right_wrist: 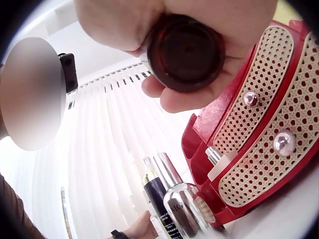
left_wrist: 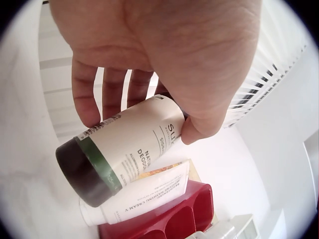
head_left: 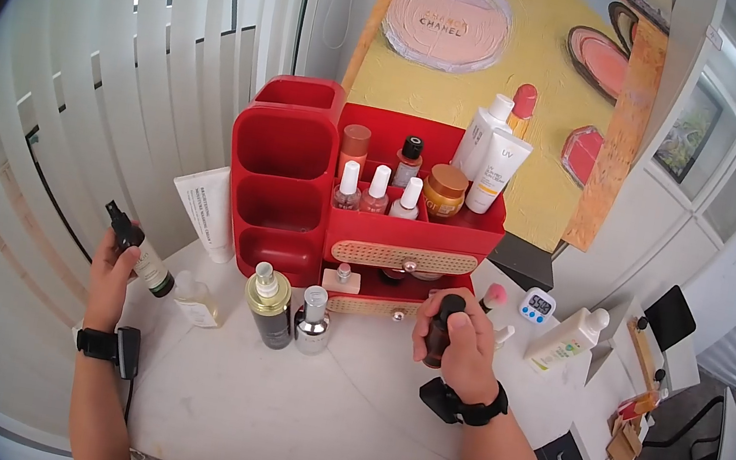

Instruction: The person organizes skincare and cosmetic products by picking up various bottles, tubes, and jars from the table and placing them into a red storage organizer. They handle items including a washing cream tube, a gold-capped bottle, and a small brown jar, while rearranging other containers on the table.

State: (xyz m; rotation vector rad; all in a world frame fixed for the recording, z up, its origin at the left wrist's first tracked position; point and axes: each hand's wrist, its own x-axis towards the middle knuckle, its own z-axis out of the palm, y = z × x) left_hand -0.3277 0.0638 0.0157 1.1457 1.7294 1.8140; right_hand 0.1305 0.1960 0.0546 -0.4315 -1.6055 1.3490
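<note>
In the head view my left hand [head_left: 110, 281] grips a deodorant spray bottle [head_left: 154, 273] near its black pump, at the table's left side. Its cream label and green-edged dark base [left_wrist: 82, 172] show in the left wrist view, slanting down from thumb and fingers. My right hand [head_left: 471, 357] holds a small dark brown bottle [head_left: 436, 345] with a black top, before the red organizer's [head_left: 366, 118] right side. From the right wrist, that bottle's round base [right_wrist: 187, 55] faces the camera. A clear bottle [head_left: 197, 307] stands just right of the deodorant.
A gold-collared spray bottle [head_left: 270, 316] and a silver bottle [head_left: 312, 327] stand in front of the organizer. The lower drawer [head_left: 363, 305] is pulled out. A white tube [head_left: 203, 209] leans at left; a timer [head_left: 537, 305] and white-green bottle [head_left: 565, 343] stand at right.
</note>
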